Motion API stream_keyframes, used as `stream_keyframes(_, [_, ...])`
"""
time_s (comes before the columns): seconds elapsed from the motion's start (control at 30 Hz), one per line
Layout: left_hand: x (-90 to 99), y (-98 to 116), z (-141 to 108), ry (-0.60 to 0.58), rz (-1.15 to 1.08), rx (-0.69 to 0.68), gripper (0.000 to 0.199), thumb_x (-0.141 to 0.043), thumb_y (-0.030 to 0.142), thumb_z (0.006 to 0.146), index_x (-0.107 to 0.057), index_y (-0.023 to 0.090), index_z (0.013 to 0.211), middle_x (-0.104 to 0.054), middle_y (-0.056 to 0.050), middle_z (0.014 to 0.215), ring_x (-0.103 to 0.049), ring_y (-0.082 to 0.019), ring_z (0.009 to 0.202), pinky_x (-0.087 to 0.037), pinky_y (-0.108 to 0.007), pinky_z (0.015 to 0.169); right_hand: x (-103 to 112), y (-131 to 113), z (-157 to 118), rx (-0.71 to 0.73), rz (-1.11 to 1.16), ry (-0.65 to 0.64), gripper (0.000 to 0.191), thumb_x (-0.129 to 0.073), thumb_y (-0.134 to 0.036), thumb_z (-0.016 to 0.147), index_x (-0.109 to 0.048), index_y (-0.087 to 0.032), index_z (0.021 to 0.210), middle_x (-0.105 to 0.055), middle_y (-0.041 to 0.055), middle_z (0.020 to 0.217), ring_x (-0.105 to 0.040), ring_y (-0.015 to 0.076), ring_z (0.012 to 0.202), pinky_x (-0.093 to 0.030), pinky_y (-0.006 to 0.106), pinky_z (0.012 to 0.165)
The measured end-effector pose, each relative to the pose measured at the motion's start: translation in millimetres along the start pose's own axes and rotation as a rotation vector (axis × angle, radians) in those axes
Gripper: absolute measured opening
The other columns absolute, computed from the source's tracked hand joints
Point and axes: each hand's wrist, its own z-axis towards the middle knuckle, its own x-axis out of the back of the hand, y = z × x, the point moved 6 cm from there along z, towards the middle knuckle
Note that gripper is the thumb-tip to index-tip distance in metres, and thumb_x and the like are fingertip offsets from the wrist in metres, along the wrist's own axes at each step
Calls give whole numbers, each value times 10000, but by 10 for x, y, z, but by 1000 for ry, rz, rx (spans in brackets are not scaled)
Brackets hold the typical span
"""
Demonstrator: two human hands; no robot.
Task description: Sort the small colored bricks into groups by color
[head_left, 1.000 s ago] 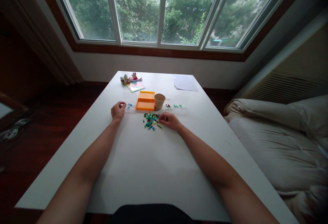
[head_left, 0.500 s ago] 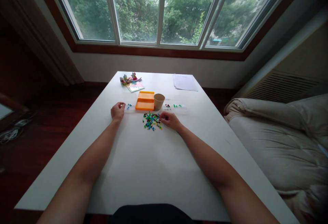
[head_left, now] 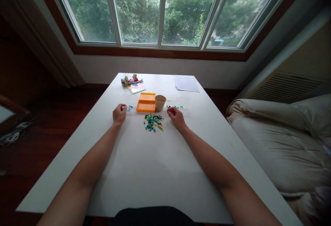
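A loose pile of small coloured pieces (head_left: 153,122), green, blue, yellow and dark, lies on the white table (head_left: 155,164). To its right my right hand (head_left: 177,117) is closed, fingertips pinched beside a few dark pieces (head_left: 169,106); whatever they hold is too small to make out. My left hand (head_left: 119,114) is also closed, at the left edge of a clear tray with several blue pieces (head_left: 130,107); what it pinches cannot be made out. Between the hands stand an orange tray (head_left: 146,106) and a tan cup (head_left: 160,103). Green pieces (head_left: 179,107) lie farther right.
Small figurines (head_left: 129,80) and a shiny card (head_left: 137,88) sit at the table's back left. White paper sheets (head_left: 186,83) lie at the back right. A cushioned seat (head_left: 279,143) stands right of the table, and a window is beyond it.
My right hand has moved from the pile's right edge, a little right and away from me, to the dark pieces. My left hand has hardly moved.
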Motion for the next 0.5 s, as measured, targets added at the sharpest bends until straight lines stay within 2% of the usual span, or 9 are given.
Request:
stream_keyframes(0.13, [-21,55,-43,-26,-18,-60,272,-525,399,880,-709,224,979,-594,15,657,-545,-151,631,-357,-247,609,226,228,107,-124,64,181,359,-592,-512,826,-654,-186,965,-654,36,797,-584,172,715,-524,302,676])
stream_keyframes(0.27, [-29,105,-76,-50,-26,-88,277,-523,390,873,-716,217,969,-589,14,647,-537,-150,619,-361,-248,604,410,402,169,-189,74,311,408,-602,-536,804,-657,-168,973,-676,56,841,-612,179,729,-549,315,666])
stream_keyframes(0.37, [-22,137,-96,-61,-24,-91,285,-516,383,871,-718,210,974,-599,8,657,-539,-152,629,-366,-247,605,497,459,200,-208,40,357,425,-606,-541,798,-667,-162,980,-686,57,835,-629,180,704,-546,311,647])
stream_keyframes(0.5, [-27,169,-116,-76,-18,-104,287,-508,379,874,-717,212,978,-595,8,651,-533,-152,623,-364,-249,603,544,489,233,-239,18,361,466,-546,-527,844,-654,-156,1102,-706,74,902,-648,179,665,-524,303,600])
